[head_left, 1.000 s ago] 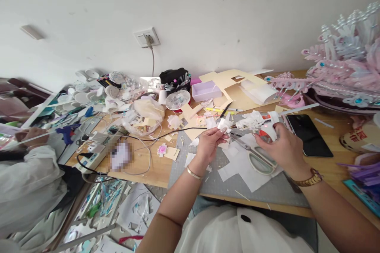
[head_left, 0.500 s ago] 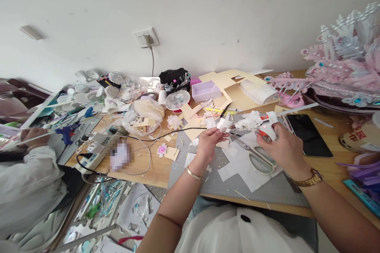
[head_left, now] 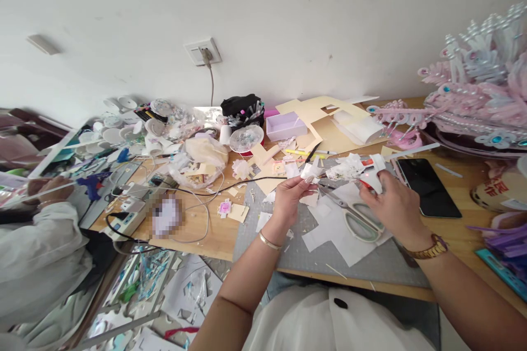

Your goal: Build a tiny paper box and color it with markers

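Right of centre in the frame, the right hand (head_left: pixel 397 200) is wrapped around a white-and-red glue gun (head_left: pixel 373 167), its fingers closed about the grip and its front end pointing left. White crumpled material (head_left: pixel 343 169) surrounds that front end, so the nozzle is hard to make out. Just left of it, near the middle of the frame, the left hand (head_left: pixel 290 197) pinches a small white piece (head_left: pixel 308 171) between thumb and fingers; whether the piece touches the gun's tip, I cannot tell. A thin bracelet (head_left: pixel 269 241) circles the left wrist, and a gold band (head_left: pixel 430 248) the right.

Below the hands, scissors (head_left: pixel 348 209) with pale handles lie over white paper (head_left: pixel 329 238) on a grey cutting mat (head_left: pixel 267 255). To the right of the right hand, a black-screened tablet (head_left: pixel 430 189) rests on the wooden table (head_left: pixel 209 247). Above the left hand sit a lilac box (head_left: pixel 286 127), a yellow pen (head_left: pixel 300 153) and cream card (head_left: pixel 325 134). Pink headpieces (head_left: pixel 473 104) fill the upper right of the frame. At the left edge, a co-worker's hand (head_left: pixel 53 191) is beside a blue glue gun (head_left: pixel 93 184); a white power strip (head_left: pixel 132 218) lies right of that gun, lower in the frame.
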Demonstrator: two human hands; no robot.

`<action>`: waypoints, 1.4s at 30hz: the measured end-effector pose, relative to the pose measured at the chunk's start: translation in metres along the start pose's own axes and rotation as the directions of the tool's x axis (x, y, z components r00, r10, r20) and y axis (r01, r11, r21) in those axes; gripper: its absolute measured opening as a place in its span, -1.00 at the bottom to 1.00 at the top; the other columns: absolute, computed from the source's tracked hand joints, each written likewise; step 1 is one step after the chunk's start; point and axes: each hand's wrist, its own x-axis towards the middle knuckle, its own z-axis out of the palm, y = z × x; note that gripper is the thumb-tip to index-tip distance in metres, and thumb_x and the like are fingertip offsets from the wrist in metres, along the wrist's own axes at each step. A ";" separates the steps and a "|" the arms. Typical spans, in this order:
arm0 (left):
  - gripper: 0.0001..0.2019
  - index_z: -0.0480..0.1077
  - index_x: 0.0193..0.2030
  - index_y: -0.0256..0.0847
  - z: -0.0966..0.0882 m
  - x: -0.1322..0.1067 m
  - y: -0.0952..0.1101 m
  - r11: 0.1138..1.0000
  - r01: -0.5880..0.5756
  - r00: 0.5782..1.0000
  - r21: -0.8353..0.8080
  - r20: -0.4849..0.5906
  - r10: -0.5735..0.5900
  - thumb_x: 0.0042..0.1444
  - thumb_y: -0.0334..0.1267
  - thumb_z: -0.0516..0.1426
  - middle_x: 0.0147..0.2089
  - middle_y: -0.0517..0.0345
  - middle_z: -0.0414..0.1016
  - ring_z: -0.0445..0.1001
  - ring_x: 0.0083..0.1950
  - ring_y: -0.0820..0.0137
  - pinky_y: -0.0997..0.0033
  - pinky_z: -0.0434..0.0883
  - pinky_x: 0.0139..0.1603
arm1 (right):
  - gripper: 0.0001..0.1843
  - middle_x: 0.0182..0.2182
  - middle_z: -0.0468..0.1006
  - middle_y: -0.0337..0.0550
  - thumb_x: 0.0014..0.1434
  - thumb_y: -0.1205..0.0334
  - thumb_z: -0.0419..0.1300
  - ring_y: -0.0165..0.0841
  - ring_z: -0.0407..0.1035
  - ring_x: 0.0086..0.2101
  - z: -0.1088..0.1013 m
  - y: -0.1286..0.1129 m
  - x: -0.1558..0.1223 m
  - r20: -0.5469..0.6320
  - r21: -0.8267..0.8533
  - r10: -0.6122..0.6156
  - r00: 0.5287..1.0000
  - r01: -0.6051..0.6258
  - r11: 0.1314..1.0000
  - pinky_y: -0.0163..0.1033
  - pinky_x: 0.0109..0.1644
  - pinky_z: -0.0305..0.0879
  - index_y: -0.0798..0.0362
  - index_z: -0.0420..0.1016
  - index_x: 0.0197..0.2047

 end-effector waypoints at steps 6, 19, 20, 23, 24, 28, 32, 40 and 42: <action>-0.55 0.60 -0.42 -0.26 0.002 -0.001 0.002 1.000 0.011 1.000 -0.029 -0.010 -0.012 -0.39 0.03 0.50 -0.45 0.10 0.60 0.59 -0.37 0.37 0.43 0.46 -0.29 | -0.75 -0.53 0.48 -0.08 0.17 0.03 0.08 -0.18 0.36 -0.49 0.000 -0.001 0.000 -0.039 -0.021 -0.025 0.999 0.024 0.999 -0.20 -0.44 0.05 0.04 0.38 -0.25; -0.59 0.49 -0.50 -0.26 0.001 0.002 -0.001 0.997 -0.080 0.994 0.019 -0.078 0.081 -0.26 0.04 0.45 -0.54 0.18 0.53 0.49 -0.46 0.48 0.48 0.35 -0.33 | -0.66 -0.58 0.39 -0.16 0.11 -0.12 0.12 -0.20 0.33 -0.50 0.000 0.003 0.004 -0.053 0.036 0.106 0.993 -0.104 0.994 -0.20 -0.44 0.06 0.01 0.35 -0.29; -0.58 0.49 -0.50 -0.26 0.001 0.002 -0.001 0.998 -0.066 0.995 -0.002 -0.078 0.066 -0.28 0.03 0.46 -0.55 0.19 0.52 0.49 -0.46 0.48 0.49 0.34 -0.34 | -0.63 -0.58 0.38 -0.18 0.09 -0.15 0.13 -0.21 0.33 -0.50 0.000 0.002 0.004 -0.052 0.055 0.125 0.991 -0.122 0.991 -0.20 -0.44 0.07 -0.01 0.34 -0.29; -0.56 0.51 -0.44 -0.27 0.001 0.001 0.001 0.994 0.024 0.998 -0.106 -0.050 -0.030 -0.36 -0.03 0.50 -0.49 0.19 0.55 0.54 -0.43 0.45 0.49 0.35 -0.34 | -0.56 -0.58 0.36 -0.21 0.04 -0.24 0.17 -0.20 0.32 -0.50 0.000 0.000 0.004 -0.037 0.094 0.153 0.987 -0.149 0.984 -0.20 -0.44 0.08 -0.02 0.32 -0.29; -0.55 0.51 -0.41 -0.27 0.000 0.001 0.001 0.988 0.059 0.997 -0.142 -0.037 -0.064 -0.39 -0.06 0.51 -0.47 0.19 0.56 0.55 -0.41 0.44 0.49 0.36 -0.33 | -0.54 -0.58 0.35 -0.21 0.03 -0.26 0.17 -0.20 0.32 -0.50 -0.001 -0.001 0.004 -0.033 0.098 0.159 0.987 -0.155 0.983 -0.20 -0.44 0.07 -0.02 0.31 -0.29; -0.55 0.50 -0.39 -0.27 0.000 0.001 0.002 0.955 0.156 0.987 -0.251 0.000 -0.161 -0.41 -0.17 0.54 -0.42 0.18 0.57 0.58 -0.38 0.43 0.50 0.38 -0.34 | -0.51 -0.57 0.36 -0.19 0.03 -0.29 0.17 -0.20 0.32 -0.49 -0.001 -0.004 0.003 -0.011 0.085 0.184 0.983 -0.182 0.980 -0.20 -0.42 0.06 0.00 0.33 -0.29; -0.58 0.49 -0.40 -0.28 -0.001 0.001 0.001 0.923 0.205 0.978 -0.325 0.028 -0.207 -0.38 -0.20 0.54 -0.43 0.20 0.57 0.56 -0.39 0.48 0.53 0.39 -0.36 | -0.51 -0.56 0.37 -0.17 0.06 -0.28 0.16 -0.19 0.33 -0.48 0.000 -0.006 0.001 -0.029 0.061 0.154 0.988 -0.153 0.986 -0.20 -0.42 0.06 0.01 0.35 -0.27; -0.61 0.50 -0.40 -0.29 0.000 0.001 -0.001 0.913 0.230 0.973 -0.336 0.059 -0.223 -0.32 -0.21 0.53 -0.45 0.22 0.53 0.51 -0.43 0.53 0.57 0.36 -0.42 | -0.58 -0.60 0.34 -0.18 0.16 -0.20 0.11 -0.20 0.32 -0.50 0.000 -0.007 0.001 -0.070 0.005 0.038 0.997 -0.037 0.999 -0.22 -0.45 0.01 0.03 0.36 -0.30; -0.62 0.51 -0.40 -0.30 0.001 0.000 0.000 0.915 0.219 0.976 -0.340 0.067 -0.209 -0.32 -0.21 0.53 -0.46 0.24 0.51 0.44 -0.48 0.58 0.58 0.31 -0.46 | -0.57 -0.59 0.37 -0.15 0.18 -0.19 0.09 -0.19 0.33 -0.50 0.000 -0.007 0.000 -0.069 -0.011 0.026 0.997 -0.026 1.000 -0.22 -0.45 0.02 0.05 0.38 -0.29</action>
